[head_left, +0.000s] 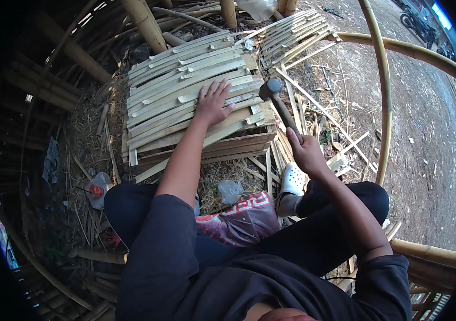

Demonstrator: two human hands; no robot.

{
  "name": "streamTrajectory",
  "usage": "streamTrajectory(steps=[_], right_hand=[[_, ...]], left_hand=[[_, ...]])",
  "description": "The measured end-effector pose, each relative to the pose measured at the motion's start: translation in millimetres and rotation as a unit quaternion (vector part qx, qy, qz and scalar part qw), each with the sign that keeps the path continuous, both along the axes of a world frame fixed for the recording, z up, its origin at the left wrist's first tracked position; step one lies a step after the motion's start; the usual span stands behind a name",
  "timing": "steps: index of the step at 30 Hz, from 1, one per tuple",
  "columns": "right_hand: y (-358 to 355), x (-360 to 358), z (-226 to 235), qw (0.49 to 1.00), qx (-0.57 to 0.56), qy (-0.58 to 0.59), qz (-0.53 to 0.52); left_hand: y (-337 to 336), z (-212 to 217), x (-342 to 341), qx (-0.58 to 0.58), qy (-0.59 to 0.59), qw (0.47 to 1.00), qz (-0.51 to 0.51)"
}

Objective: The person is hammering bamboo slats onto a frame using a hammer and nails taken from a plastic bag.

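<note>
My left hand (214, 102) lies flat with its fingers spread on a row of pale bamboo slats (169, 101). The slats lie side by side over a low wooden crate (212, 151), and several of their ends curl up or stick out unevenly. My right hand (307, 152) is wrapped round the handle of a hammer (282, 107). The hammer's dark metal head is raised just right of the crate's right edge, apart from the slats. No nail can be made out under either hand.
A second slatted bamboo panel (294, 37) lies beyond the crate at the far right. Loose bamboo strips (324, 115) litter the ground to the right. Bamboo poles (382, 91) stand and cross around me. A clear plastic bag (230, 190) lies near my white clog (293, 179).
</note>
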State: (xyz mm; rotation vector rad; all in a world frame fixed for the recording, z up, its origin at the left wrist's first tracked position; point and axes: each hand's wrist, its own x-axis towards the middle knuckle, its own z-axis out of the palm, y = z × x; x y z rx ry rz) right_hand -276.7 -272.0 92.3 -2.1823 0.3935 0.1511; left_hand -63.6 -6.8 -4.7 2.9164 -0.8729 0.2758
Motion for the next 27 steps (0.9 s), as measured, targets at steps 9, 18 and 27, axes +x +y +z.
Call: streamTrajectory(steps=[9,18,27], right_hand=[[-18.1,4.9,18.4,0.984,0.118,0.107,-0.075],[-20.4,23.2,45.5,0.953,0.217,0.120,-0.172],[2.6,22.5,56.8,0.949,0.238,0.166,-0.122]], left_hand=[[-2.4,5.4,-4.1,-0.025,0.032,0.999,-0.004],[-16.1,31.2,-111.0,-0.282,-0.062,0.957,-0.001],[11.1,16.1,-136.2,-0.238,0.037,0.970,0.041]])
